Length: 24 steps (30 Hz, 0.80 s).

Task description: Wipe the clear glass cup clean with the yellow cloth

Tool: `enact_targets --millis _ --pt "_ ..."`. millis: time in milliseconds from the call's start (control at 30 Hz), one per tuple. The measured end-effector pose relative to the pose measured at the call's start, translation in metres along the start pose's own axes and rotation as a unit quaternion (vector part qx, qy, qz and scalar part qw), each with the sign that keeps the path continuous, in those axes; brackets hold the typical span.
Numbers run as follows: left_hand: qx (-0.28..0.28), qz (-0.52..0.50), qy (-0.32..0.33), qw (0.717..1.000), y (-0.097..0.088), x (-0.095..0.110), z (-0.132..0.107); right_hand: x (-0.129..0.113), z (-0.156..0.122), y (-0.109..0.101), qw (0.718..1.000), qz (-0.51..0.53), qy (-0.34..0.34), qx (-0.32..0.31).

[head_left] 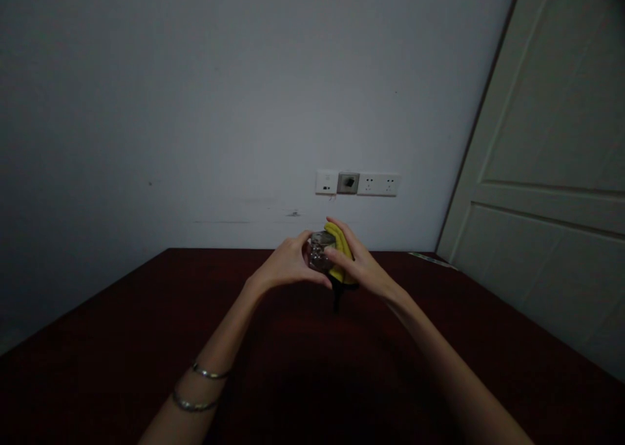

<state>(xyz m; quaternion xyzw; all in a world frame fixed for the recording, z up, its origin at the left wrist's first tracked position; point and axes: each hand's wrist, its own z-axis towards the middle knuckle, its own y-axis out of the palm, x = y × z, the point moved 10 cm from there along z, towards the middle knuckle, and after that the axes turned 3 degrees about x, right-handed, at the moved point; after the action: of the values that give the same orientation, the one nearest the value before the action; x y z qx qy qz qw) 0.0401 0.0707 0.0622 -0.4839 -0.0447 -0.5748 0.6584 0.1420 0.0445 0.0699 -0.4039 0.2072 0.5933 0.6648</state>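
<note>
Between my two hands, above the dark red table [205, 341], is a small clear glass [319, 250] with a faceted or patterned side. My left hand [290, 263] wraps round its left side, thumb below and fingers above. My right hand [359, 259] is closed on a yellow cloth [342, 243], which presses against the glass's right side. A dark part of the cloth hangs beneath that hand. The glass's far side and some of my fingertips are hidden.
Behind the table rises a pale wall with a row of sockets [378, 184] and a grey outlet plate [348, 183]. At the right stands a panelled white door [547, 172]. A flat, thin strip [432, 260] lies near the table's back right corner.
</note>
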Motion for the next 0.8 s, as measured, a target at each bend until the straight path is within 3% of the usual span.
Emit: enact_targets --millis 100,233,400,500,667,733,800 --pt "0.004 0.017 0.011 1.0 -0.001 -0.001 -0.001 0.001 0.002 -0.001 0.999 0.006 -0.037 0.026" --pt "0.016 0.049 0.017 0.999 -0.004 0.0 -0.001 -0.02 -0.005 -0.005 0.985 -0.024 -0.153 0.082" --pt "0.029 0.033 0.025 0.999 -0.001 0.006 -0.002 -0.053 -0.021 0.006 0.955 -0.09 -0.277 0.053" --pt "0.052 0.038 0.044 0.997 -0.001 0.014 -0.002 -0.047 -0.016 -0.005 0.962 -0.043 -0.256 0.085" --pt "0.062 0.027 0.086 0.994 -0.001 0.025 -0.002 -0.015 0.002 -0.023 0.978 0.06 -0.135 0.144" --pt "0.059 0.035 0.08 0.994 0.0 0.022 -0.002 -0.017 0.002 -0.021 0.98 0.042 -0.133 0.141" --pt "0.057 0.041 0.066 0.995 0.0 0.018 -0.002 -0.03 -0.005 -0.015 0.976 -0.015 -0.174 0.131"
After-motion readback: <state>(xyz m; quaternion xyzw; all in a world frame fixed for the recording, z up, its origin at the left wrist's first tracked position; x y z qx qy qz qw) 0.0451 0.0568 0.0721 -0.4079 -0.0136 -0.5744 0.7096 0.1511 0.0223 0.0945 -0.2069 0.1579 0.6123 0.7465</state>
